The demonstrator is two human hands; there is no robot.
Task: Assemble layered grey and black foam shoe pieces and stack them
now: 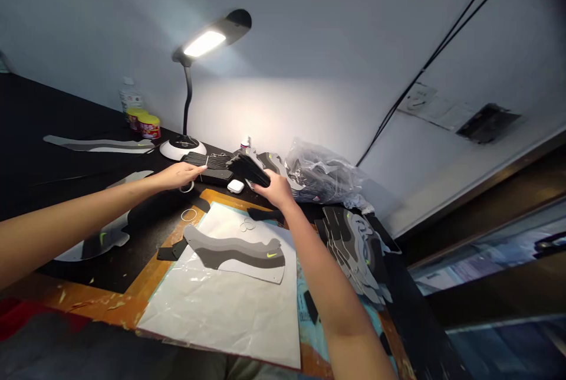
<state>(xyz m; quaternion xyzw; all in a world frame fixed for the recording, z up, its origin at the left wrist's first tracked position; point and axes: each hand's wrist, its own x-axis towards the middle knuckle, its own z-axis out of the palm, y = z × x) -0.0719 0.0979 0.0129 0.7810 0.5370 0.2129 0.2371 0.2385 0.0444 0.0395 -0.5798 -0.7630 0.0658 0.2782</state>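
Note:
My left hand [179, 175] reaches over the back of the table, its fingertips pinched on a white rubber band [206, 161] at a stack of black strips [216, 161]. Just below that hand is another pale band [187, 187]. My right hand [276, 190] is closed around a bundle of black cut pieces [247, 169], raised above the table. In front of both hands a grey and white shoe upper piece [241, 254] with a yellow-green swoosh lies flat on a white sheet [221, 309]. Loose rubber bands [247, 225] rest on the sheet.
A lit desk lamp [183, 147] stands at the back, beside yellow-lidded tubs [149, 126] and a bottle [130, 95]. A white case [236, 186] sits between my hands. Behind is a plastic bag [322, 173]; more upper pieces [354, 250] lie piled at right.

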